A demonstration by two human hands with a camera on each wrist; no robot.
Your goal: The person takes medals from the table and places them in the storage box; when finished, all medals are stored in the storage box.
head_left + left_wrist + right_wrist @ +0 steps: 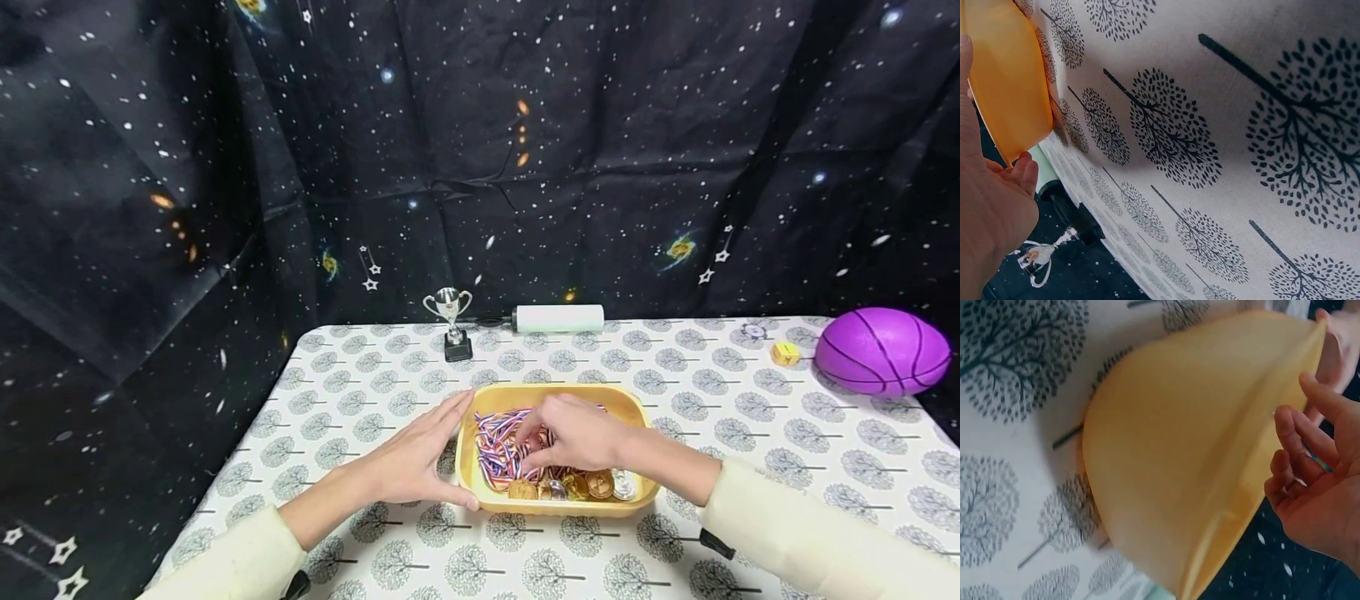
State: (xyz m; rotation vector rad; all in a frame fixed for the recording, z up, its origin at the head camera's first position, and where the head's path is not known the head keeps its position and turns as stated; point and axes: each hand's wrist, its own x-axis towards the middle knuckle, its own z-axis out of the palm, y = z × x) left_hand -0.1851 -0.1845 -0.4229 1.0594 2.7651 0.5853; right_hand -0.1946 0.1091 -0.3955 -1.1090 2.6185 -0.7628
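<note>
A yellow plastic basin (pixel 637 410) stands on the tree-patterned tablecloth, near the front middle. Inside lie medals (pixel 592 485) in gold, silver and bronze, with red, white and blue ribbons (pixel 495 454). My left hand (pixel 442 454) lies flat against the basin's left wall, fingers straight and thumb at the front corner. My right hand (pixel 540 446) reaches into the basin from the right, its fingers curled down onto the ribbons and pinching them. The left wrist view shows my palm (pixel 991 212) beside the basin wall (pixel 1010 81). In the right wrist view, curled fingers (pixel 1291 444) hover over the basin's rim (pixel 1185 456).
A small silver trophy (pixel 448 321) and a white cylinder (pixel 558 318) sit at the table's back edge. A purple ball (pixel 882 350) and a small yellow object (pixel 785 353) lie at the far right. Dark starry cloth hangs behind and to the left.
</note>
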